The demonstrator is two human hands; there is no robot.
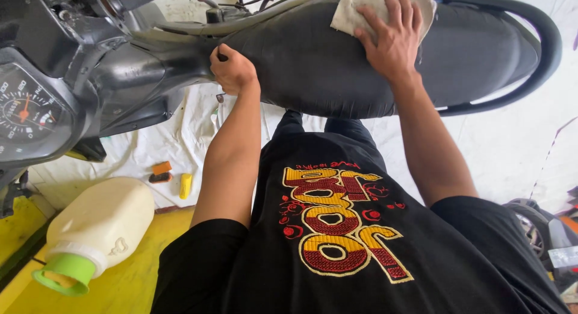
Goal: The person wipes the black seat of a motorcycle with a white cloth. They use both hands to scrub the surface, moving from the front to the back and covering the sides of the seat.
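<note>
Right hand spread flat on a white cloth atop the black motorcycle seat; left hand grips its front edge; cream jug nearby.

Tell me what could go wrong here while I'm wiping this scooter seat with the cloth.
1. Your right hand presses the pale cloth flat near the far edge of the black seat; a hard stroke might push the cloth off that side.
2. Your left hand grips the seat's front edge, close to the dark body panels, where fingers could get pinched.
3. The white jug lies on its side on the yellow floor near you; a step back could kick it.
</note>
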